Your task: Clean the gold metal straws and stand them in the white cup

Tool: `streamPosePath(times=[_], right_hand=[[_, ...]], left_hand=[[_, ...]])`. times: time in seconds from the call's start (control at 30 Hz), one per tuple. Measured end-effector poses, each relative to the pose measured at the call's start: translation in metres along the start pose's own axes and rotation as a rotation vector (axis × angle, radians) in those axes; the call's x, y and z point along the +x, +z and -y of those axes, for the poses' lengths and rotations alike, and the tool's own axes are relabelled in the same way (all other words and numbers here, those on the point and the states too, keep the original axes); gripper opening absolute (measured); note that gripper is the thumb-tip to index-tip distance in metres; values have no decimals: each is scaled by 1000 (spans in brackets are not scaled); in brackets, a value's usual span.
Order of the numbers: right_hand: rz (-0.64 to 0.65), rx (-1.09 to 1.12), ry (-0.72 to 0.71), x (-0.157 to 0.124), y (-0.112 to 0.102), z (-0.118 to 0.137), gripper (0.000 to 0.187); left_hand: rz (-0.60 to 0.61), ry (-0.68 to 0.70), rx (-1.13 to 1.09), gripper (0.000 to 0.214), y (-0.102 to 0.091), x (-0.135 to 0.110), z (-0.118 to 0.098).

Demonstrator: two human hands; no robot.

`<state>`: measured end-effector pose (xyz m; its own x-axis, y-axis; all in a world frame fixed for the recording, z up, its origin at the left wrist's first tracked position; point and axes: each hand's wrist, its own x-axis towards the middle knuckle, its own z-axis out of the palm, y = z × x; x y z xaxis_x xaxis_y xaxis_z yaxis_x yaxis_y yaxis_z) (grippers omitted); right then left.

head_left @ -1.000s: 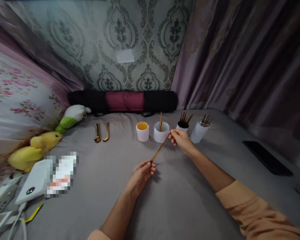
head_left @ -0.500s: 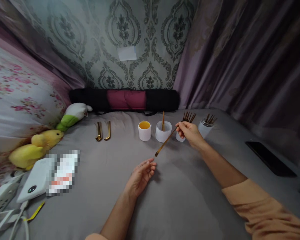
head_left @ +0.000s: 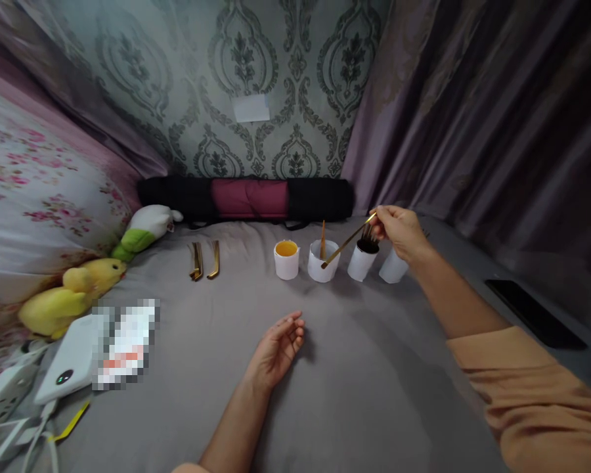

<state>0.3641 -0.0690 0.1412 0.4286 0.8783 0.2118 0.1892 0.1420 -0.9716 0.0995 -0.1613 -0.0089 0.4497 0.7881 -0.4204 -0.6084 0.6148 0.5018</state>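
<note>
My right hand pinches the upper end of a thin gold stick, held slanting above a row of white cups. Its lower tip hangs over the second white cup, where another gold stick stands. Left of that is a cup with yellow inside. To the right, a cup with several dark sticks sits just under my right hand, and a fourth cup is partly hidden by my wrist. Resting on the grey sheet, my left hand holds nothing, its fingers loosely curled.
Two bent gold pieces lie left of the cups. A black and maroon roll lies along the wall. Plush toys, a white power bank and cables are at the left. A black phone lies at the right.
My left hand let go of the stick's lower end and rests on the sheet. My right hand lifted the stick up and right, toward the cups.
</note>
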Motion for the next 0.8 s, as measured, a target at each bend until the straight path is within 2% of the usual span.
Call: streamPosePath(times=[0.5,0.8], right_hand=[[-112,-101,-29,22,7,8,19],[-86,-205,-138,33,16,-1,20]], left_hand=[[26,-5,-29,23,-3,2,0],[38,-4,-24,23,-2,3,-1]])
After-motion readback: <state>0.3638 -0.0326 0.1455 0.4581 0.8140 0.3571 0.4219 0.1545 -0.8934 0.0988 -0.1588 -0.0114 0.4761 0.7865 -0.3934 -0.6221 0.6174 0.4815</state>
